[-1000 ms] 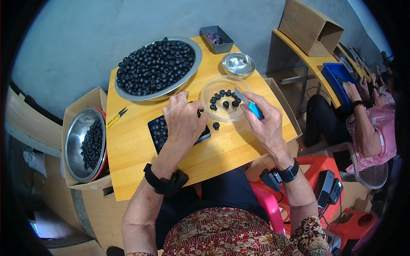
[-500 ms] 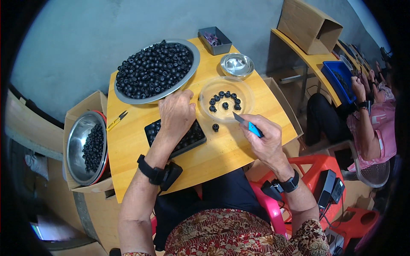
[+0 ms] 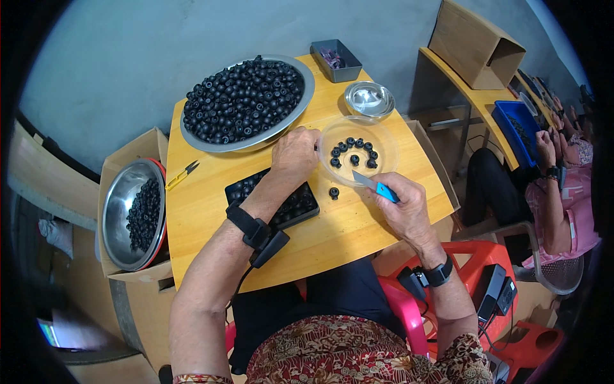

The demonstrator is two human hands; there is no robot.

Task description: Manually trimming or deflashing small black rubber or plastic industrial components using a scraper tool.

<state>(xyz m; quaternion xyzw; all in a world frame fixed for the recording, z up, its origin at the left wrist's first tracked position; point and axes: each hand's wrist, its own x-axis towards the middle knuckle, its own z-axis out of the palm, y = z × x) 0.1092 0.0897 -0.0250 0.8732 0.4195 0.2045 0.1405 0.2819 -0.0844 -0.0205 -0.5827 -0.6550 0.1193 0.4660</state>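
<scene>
My left hand [image 3: 295, 155] is closed at the left rim of a clear round plastic bowl [image 3: 388, 168]. A bit of a small black rubber-like part [image 3: 316, 147] shows at its fingertips. Inside the bowl, several similar black parts [image 3: 359, 143] form an arc around one in the middle. My right hand [image 3: 404, 206] grips a craft knife [image 3: 385, 192] with a blue handle, its blade pointing at the bowl's near edge. One black part [image 3: 334, 192] stands on the table just left of the blade. Under my left forearm lies a black tray [image 3: 302, 216] full of such parts.
A large metal basin [image 3: 307, 86] heaped with black parts stands at the table's back left. Behind the bowl are a metal bowl [image 3: 369, 99] and a grey box [image 3: 348, 72]. Yellow snips [image 3: 183, 175] lie at the left edge. Another person [image 3: 556, 211] sits at right.
My left hand has moved from over the black tray, right and away, to the clear bowl's rim. The right hand keeps the knife near the bowl. The whole view has shifted slightly.
</scene>
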